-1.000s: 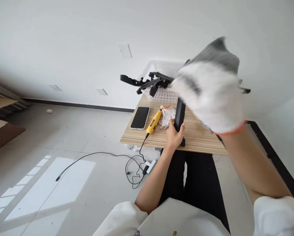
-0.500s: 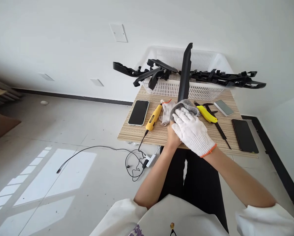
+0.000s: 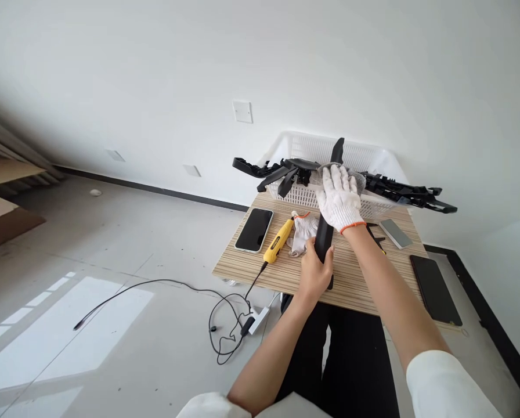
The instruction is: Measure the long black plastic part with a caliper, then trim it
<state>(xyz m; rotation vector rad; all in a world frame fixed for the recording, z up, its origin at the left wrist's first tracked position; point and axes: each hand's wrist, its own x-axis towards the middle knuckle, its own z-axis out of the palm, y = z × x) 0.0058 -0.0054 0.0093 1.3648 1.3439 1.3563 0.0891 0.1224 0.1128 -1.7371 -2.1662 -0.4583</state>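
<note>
A long black plastic strip (image 3: 325,232) points away from me over the table. My left hand (image 3: 316,268), bare, is wrapped round its near part. My right hand (image 3: 339,197) wears a white knitted glove with an orange cuff. Under its palm and fingers, a grey cloth (image 3: 359,181) is held against the strip's upper part; the thumb's grip beneath is hidden. The strip's far tip (image 3: 337,150) sticks out beyond the cloth. Left of the strip lies another white glove (image 3: 303,233), next to a yellow corded tool (image 3: 278,240).
Behind is a white plastic basket (image 3: 295,196) with several black plastic parts (image 3: 410,191) across it. On the wooden table (image 3: 242,264) lie a white-edged phone (image 3: 254,230), a dark phone (image 3: 434,289), a grey-white block (image 3: 395,233) and a partly hidden black tool (image 3: 376,238). A cable (image 3: 177,282) trails over the floor.
My right hand has slid the cloth away from me, up the strip toward its far end. The left hand and strip's near part now show. The camera view has tilted up.
</note>
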